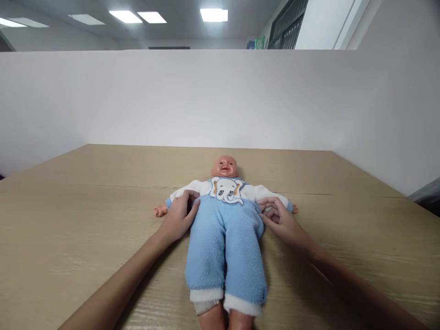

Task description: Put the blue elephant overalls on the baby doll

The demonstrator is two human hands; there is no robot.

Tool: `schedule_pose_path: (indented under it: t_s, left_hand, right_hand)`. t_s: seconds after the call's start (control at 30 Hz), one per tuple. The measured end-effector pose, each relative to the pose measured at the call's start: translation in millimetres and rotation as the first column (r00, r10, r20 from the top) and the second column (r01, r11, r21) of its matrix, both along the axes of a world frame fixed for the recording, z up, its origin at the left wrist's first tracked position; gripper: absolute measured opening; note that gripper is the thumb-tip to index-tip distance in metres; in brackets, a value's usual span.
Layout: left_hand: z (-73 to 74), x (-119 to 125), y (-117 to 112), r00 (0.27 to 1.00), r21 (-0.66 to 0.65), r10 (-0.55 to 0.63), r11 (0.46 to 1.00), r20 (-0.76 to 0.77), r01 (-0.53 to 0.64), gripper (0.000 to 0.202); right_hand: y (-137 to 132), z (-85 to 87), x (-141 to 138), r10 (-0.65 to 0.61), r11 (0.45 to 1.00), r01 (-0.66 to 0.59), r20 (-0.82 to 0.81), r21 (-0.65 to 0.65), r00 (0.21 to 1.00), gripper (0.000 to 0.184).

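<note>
A baby doll (225, 238) lies on its back on the wooden table (68, 215), head away from me, feet toward me. It wears fuzzy blue overalls with white sleeves and an elephant patch on the chest. My left hand (179, 216) rests at the doll's left side by the waist, fingers curled onto the fabric under the white sleeve. My right hand (278, 216) is at the other side of the waist, fingers bent and pinching the blue fabric beside the doll's arm.
White partition walls (220, 96) enclose the table at the back and on both sides. The tabletop stretches wide to the left and right of the doll. Ceiling lights shine above the partition.
</note>
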State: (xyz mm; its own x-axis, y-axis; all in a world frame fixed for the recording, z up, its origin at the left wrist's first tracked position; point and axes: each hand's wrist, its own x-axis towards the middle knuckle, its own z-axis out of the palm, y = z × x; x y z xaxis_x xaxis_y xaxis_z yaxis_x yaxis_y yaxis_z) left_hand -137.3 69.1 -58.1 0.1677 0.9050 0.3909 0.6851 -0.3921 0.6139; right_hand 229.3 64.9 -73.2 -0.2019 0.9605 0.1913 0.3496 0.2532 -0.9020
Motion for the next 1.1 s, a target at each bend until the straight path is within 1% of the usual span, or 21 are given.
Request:
schedule_pose_path:
  t_s: [0.07,0.1,0.13,0.2,0.23,0.27,0.33,0.4,0.47,0.53,0.57,0.6,0.67,0.7,0.77,0.83,0.9,0.93,0.97,1.03,1.1]
  left_hand:
    - [1.7,1.0,1.4,0.999,0.045,0.032,0.999,-0.014,-0.032,0.025]
    - [4.6,2.9,2.0,0.999,0.062,0.053,0.997,-0.009,-0.052,0.024]
    - [8.9,6.1,2.5,0.997,0.08,0.074,0.994,0.001,-0.074,0.023]
    - [21.6,17.6,3.5,0.996,0.129,0.091,0.987,0.019,-0.092,0.022]
    - [29.2,26.1,4.2,0.997,0.156,0.074,0.985,0.019,-0.076,0.023]
    - [37.0,36.4,5.4,0.999,0.185,0.036,0.982,0.005,-0.036,0.022]
    - [51.1,61.4,10.3,0.996,0.215,-0.07,0.973,-0.051,0.079,0.02]
    - [60.4,89.6,20.1,0.972,0.223,-0.177,0.952,-0.153,0.209,0.019]
    - [63.6,117.6,35.1,0.925,0.189,-0.274,0.925,-0.264,0.328,0.022]
    - [62.0,141.8,53.1,0.862,0.124,-0.379,0.89,-0.336,0.44,0.032]
    - [60.1,151.6,62.0,0.824,0.086,-0.426,0.869,-0.373,0.488,0.041]
    - [57.9,159.4,70.0,0.785,0.039,-0.463,0.852,-0.412,0.522,0.05]
    - [53.3,169.2,81.9,0.729,-0.027,-0.49,0.837,-0.478,0.546,0.064]
    - [51.2,171.2,85.3,0.719,-0.032,-0.486,0.838,-0.496,0.544,0.065]
    - [47.6,171.0,87.2,0.737,0.011,-0.461,0.844,-0.495,0.536,0.056]
    - [45.3,167.4,84.9,0.777,0.07,-0.44,0.85,-0.451,0.522,0.046]
    - [44.1,163.2,81.6,0.822,0.113,-0.417,0.864,-0.388,0.491,0.042]
    - [43.8,161.4,80.5,0.844,0.133,-0.404,0.871,-0.352,0.472,0.042]
    - [43.6,159.8,79.9,0.864,0.151,-0.394,0.878,-0.313,0.454,0.042]
    - [42.7,157.2,80.7,0.89,0.179,-0.394,0.882,-0.228,0.436,0.041]
    - [41.2,154.4,83.0,0.896,0.204,-0.423,0.873,-0.132,0.442,0.039]
  right_hand:
    - [-6.6,-1.8,17.0,-0.016,0.988,-0.019,0.233,0.15,0.972,0.039]
    - [-7.7,-2.1,27.0,-0.056,0.973,-0.02,0.321,0.23,0.945,0.039]
    - [-7.2,-2.0,37.4,-0.122,0.948,-0.006,0.381,0.318,0.916,0.039]
    - [-1.6,-1.9,57.1,-0.262,0.886,0.032,0.442,0.463,0.858,0.041]
    - [2.8,-2.2,65.4,-0.301,0.866,0.038,0.459,0.498,0.836,0.046]
    - [7.6,-2.8,72.2,-0.308,0.864,0.035,0.473,0.501,0.826,0.051]
    - [16.6,-5.1,81.1,-0.236,0.903,0.009,0.481,0.429,0.844,0.059]
    - [22.1,-7.4,84.4,-0.131,0.945,-0.021,0.435,0.327,0.891,0.06]
    - [22.3,-7.6,83.1,-0.069,0.968,-0.019,0.334,0.252,0.94,0.058]
    - [17.0,-3.7,77.9,-0.055,0.984,0.019,0.197,0.18,0.979,0.058]
    - [12.9,-0.2,74.1,-0.061,0.988,0.045,0.11,0.145,0.992,0.059]
    - [8.2,4.2,69.8,-0.069,0.991,0.067,0.014,0.112,0.998,0.062]
    - [-0.7,13.6,60.4,-0.063,0.996,0.072,-0.179,0.045,0.982,0.071]
    - [-4.1,17.5,56.0,-0.055,0.998,0.06,-0.259,0.014,0.964,0.075]
    - [-7.6,20.6,49.4,-0.042,0.999,0.028,-0.346,-0.044,0.937,0.08]
    - [-6.7,15.3,46.4,-0.048,0.996,0.02,-0.361,-0.082,0.931,0.087]
    - [-4.0,3.2,46.6,-0.067,0.994,0.033,-0.346,-0.103,0.936,0.098]
    - [-3.0,-3.8,47.4,-0.07,0.993,0.036,-0.323,-0.111,0.944,0.101]
    - [-2.5,-10.5,48.2,-0.062,0.993,0.03,-0.284,-0.116,0.957,0.1]
    - [-3.4,-19.8,48.8,-0.006,0.994,-0.011,-0.155,-0.111,0.988,0.089]
    - [-5.1,-22.5,46.2,0.084,0.993,-0.084,-0.005,-0.079,0.996,0.075]
